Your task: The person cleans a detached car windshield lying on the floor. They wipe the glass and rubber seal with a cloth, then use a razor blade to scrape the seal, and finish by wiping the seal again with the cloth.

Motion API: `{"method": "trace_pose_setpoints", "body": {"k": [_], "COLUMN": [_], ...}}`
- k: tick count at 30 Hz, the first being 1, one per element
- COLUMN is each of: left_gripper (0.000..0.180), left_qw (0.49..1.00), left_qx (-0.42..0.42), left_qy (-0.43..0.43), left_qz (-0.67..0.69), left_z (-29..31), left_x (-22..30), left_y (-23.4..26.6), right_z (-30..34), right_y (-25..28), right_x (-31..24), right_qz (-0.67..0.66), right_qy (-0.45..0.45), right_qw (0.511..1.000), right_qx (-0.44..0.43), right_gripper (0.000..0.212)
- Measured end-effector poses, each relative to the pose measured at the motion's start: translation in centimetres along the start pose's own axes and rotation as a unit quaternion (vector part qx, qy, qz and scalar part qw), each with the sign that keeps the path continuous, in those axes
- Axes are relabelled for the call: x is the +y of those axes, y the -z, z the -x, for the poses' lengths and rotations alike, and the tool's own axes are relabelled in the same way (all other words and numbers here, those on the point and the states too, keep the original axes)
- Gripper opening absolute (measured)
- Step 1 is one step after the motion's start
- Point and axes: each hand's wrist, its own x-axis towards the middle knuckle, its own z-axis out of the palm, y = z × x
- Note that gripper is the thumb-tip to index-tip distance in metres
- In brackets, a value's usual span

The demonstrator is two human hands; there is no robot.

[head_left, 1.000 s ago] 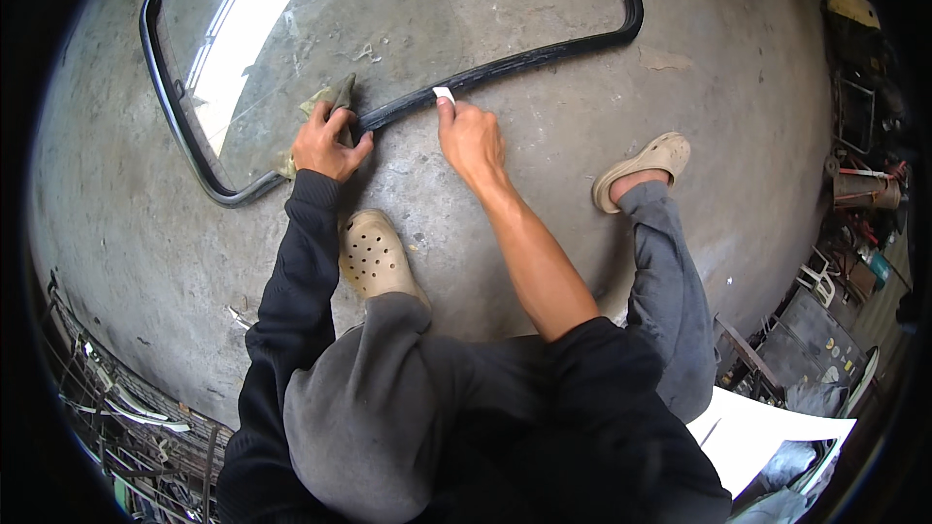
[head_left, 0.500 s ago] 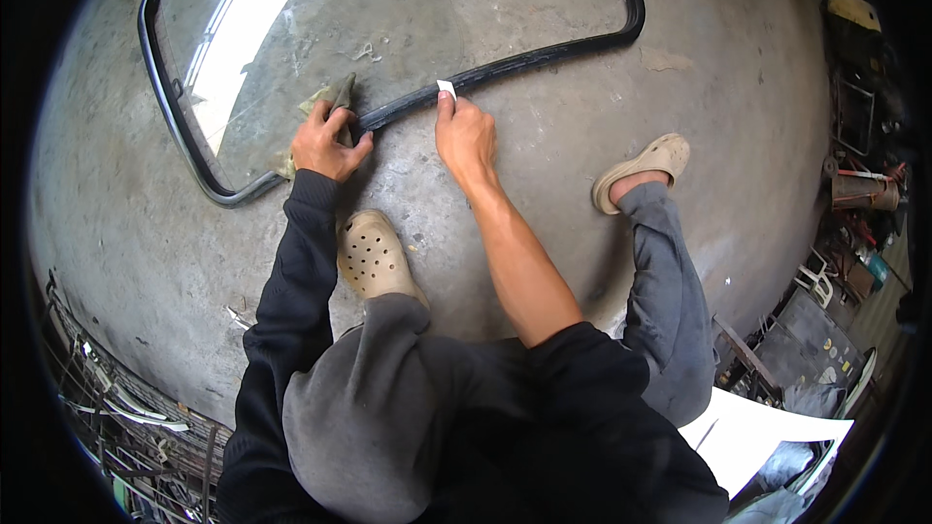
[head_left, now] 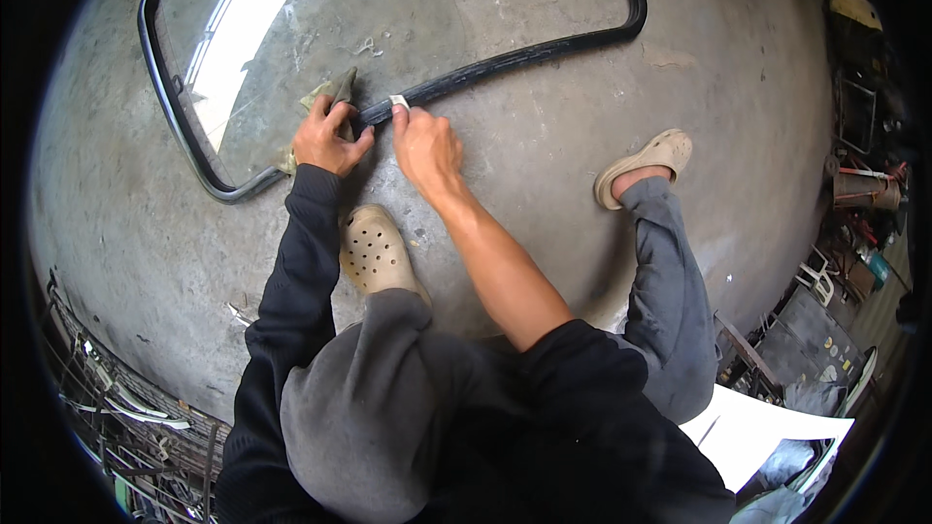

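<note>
A glass pane point(head_left: 282, 58) edged with a black rubber seal point(head_left: 524, 58) lies on the concrete floor in front of me. My left hand point(head_left: 328, 139) is closed over the near stretch of the seal, with a crumpled greenish-yellow cloth point(head_left: 342, 85) under its fingers. Just to its right, my right hand point(head_left: 429, 147) pinches a small flat white piece point(head_left: 398, 100) between thumb and fingers. That piece rests against the seal; its exact kind is unclear.
My two feet in beige clogs point(head_left: 374, 250) stand on the concrete floor point(head_left: 544, 165), short of the seal. Piled metal parts point(head_left: 146, 417) lie at the lower left. At the right are tools and scrap point(head_left: 864, 189), and a white sheet point(head_left: 748, 437) lies at the lower right.
My right hand has slid left along the seal with the white piece, nearer to my left hand. My left hand has stayed almost in place.
</note>
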Motion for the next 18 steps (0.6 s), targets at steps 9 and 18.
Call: {"method": "trace_pose_setpoints", "body": {"k": [9, 18], "left_gripper": [0.029, 0.035], "left_qw": [0.997, 0.785], "left_qx": [-0.071, -0.110], "left_qy": [0.014, 0.196], "left_qz": [0.021, 0.578], "left_z": [-0.3, -1.1], "left_x": [-0.3, 5.6], "left_y": [1.3, 4.7], "right_z": [0.1, 2.7], "right_y": [0.1, 7.0], "right_x": [1.6, 8.4], "right_qz": [-0.084, 0.018], "right_qy": [0.078, 0.003], "right_qw": [0.989, 0.998], "right_qx": [-0.088, -0.064], "right_gripper": [0.040, 0.042]}}
